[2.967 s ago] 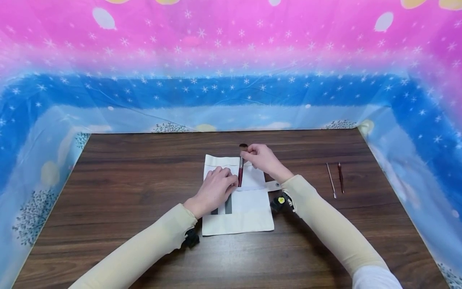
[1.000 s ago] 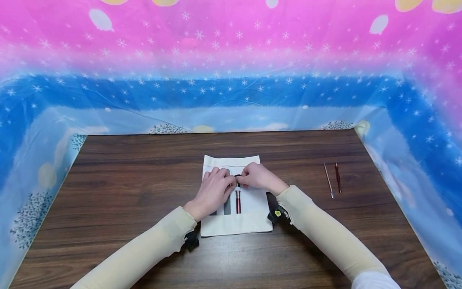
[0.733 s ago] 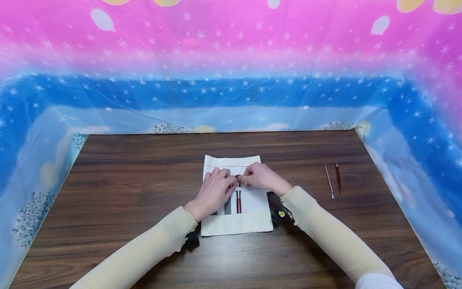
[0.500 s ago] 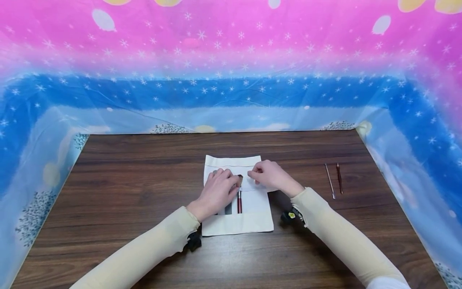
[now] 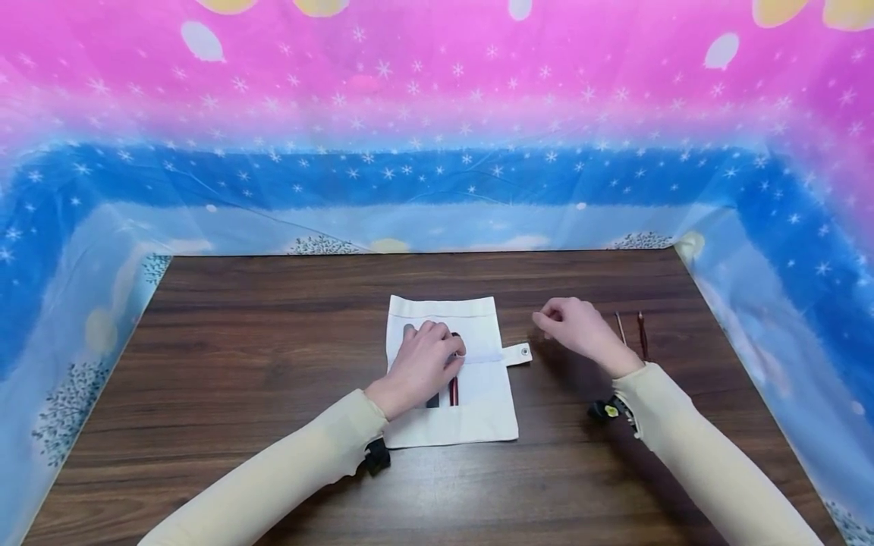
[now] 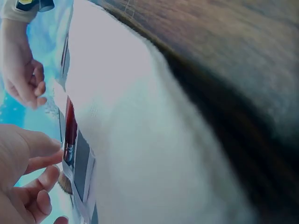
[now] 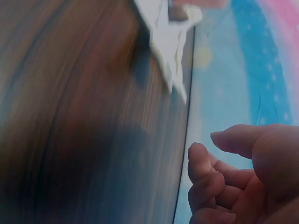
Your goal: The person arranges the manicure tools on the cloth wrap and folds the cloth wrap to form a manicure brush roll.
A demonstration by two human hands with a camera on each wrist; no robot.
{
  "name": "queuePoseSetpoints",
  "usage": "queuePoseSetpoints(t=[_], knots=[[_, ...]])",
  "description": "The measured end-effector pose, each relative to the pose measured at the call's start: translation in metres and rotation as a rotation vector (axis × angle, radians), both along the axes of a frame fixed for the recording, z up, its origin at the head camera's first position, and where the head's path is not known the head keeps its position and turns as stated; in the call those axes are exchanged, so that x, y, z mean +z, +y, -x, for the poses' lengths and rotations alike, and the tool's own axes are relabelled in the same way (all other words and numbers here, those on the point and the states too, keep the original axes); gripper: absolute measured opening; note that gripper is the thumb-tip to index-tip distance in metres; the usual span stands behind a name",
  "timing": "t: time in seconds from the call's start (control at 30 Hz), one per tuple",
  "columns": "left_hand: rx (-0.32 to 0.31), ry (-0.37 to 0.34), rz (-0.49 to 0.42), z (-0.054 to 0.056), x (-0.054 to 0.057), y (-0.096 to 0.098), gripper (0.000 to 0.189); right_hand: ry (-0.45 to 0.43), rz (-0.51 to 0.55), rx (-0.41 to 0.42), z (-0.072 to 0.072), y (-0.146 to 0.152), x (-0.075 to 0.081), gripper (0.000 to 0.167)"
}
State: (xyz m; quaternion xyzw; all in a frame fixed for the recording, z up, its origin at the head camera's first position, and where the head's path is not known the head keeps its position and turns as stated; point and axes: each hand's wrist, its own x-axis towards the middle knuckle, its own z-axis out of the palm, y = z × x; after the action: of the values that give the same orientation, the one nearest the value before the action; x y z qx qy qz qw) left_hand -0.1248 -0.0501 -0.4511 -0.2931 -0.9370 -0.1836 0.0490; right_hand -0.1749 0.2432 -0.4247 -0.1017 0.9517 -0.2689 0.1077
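An off-white cloth tool roll (image 5: 478, 417) lies unfolded on the table. My left hand (image 5: 423, 360) rests across its upper left part, fingers bent loosely over the cloth. By that thumb, a brush with a dark red handle (image 5: 454, 392) sits in the roll; in the left wrist view its brown bristles (image 6: 64, 183) show beside my fingers. A flat grey tool (image 5: 432, 401) lies left of the brush, mostly under the hand. To the right of the roll, my right hand (image 5: 576, 326) is in the air with loosely curled fingers and nothing between thumb and fingertips (image 7: 199, 158).
Right of my right hand lie a thin metal tool (image 5: 620, 327) and a slim dark red tool (image 5: 643, 334), their lower ends hidden by the arm. A strap with a snap (image 5: 524, 352) sticks out from the roll's right side. A patterned cloth backdrop (image 5: 437, 174) surrounds the wooden table.
The right hand slid the brush down into the roll, let it go and moved right toward the two loose tools. The left hand shifted slightly right over the roll.
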Motion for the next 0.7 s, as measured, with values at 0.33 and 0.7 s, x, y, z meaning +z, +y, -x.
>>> queuePoseSetpoints(t=[0.33,0.7], knots=[[0.012,-0.006,0.048,0.000,0.002,0.005,0.011,0.000,-0.100,-0.123,0.002,0.080,0.000,0.030],[0.019,0.016,0.062,0.001,0.000,0.011,0.008,-0.086,-0.251,-0.212,-0.004,0.116,-0.004,0.028]])
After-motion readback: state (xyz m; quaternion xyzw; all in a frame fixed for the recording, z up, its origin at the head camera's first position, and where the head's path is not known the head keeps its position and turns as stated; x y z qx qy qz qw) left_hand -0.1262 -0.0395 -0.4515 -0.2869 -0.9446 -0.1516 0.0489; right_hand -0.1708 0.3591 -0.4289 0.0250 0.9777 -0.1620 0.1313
